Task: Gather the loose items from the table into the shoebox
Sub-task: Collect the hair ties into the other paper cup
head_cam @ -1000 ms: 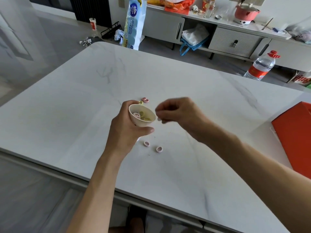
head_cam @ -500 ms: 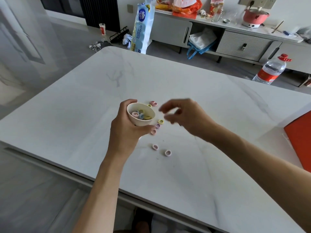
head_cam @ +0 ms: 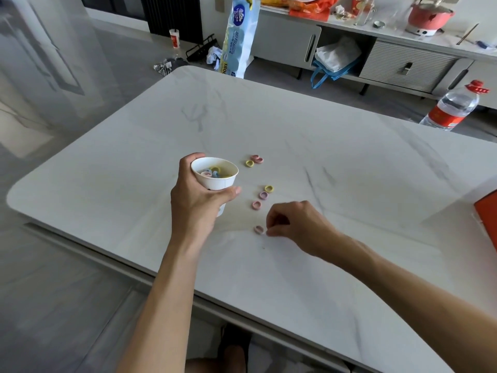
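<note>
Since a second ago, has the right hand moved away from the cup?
Yes. The right hand left the rim of the paper cup and came down toward the near edge of the table, now at the nearest pink ring.

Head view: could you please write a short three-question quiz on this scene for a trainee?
1. True or false: the left hand holds the white cup upside down.
2. The orange box lies: A) on the right side of the table, B) on its left side, C) on the floor.
3. Fill in: ___ yellow rings lie loose on the table.
Key: 1 false; 2 A; 3 two.
</note>
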